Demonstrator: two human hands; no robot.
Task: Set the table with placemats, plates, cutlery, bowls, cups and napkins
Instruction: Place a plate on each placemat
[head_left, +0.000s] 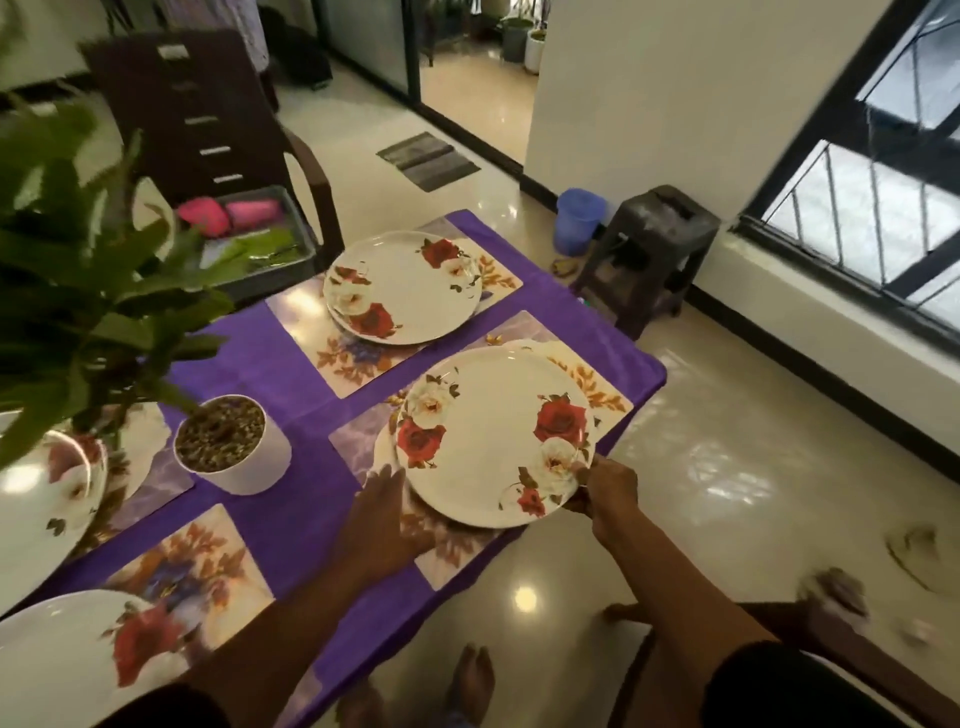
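Observation:
A white plate with red roses is tilted above another plate on a floral placemat near the table's right edge. My right hand pinches the upper plate's near rim. My left hand lies flat with straight fingers on the placemat, beside the plates. Two stacked rose plates sit on the far placemat. Another plate rests at the near left beside a placemat.
A purple cloth covers the table. A white pot with a leafy plant stands mid-table. A tray with pink and green items sits on a dark chair. A stool and blue bucket stand on the floor.

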